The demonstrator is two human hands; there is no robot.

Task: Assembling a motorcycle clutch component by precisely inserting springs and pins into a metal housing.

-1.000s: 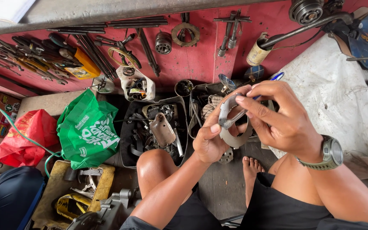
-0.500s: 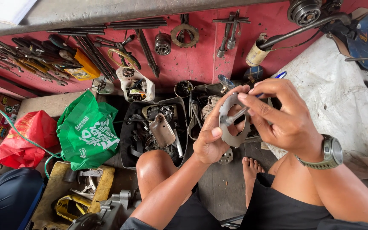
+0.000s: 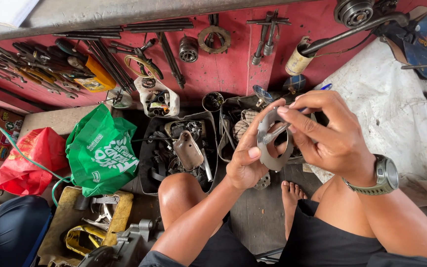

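My left hand (image 3: 247, 159) holds a flat grey metal ring plate (image 3: 272, 160) upright in front of me, thumb on its lower edge. My right hand (image 3: 324, 133), with a green watch on the wrist, pinches a thin metal tool (image 3: 275, 133) whose tip pokes through the plate's central hole. Both hands hover above a black tray of parts (image 3: 181, 148) and my bare knees.
A red surface (image 3: 223, 69) at the back carries wrenches, rods, bearings and a can. A green bag (image 3: 102, 153) and a red bag (image 3: 25, 158) lie left. A white sheet (image 3: 401, 118) is on the right. Another person's dark-clothed leg (image 3: 6, 232) shows bottom left.
Both hands have turned the plate slightly and the right fingers have shifted along the thin tool; the hands stay in about the same place.
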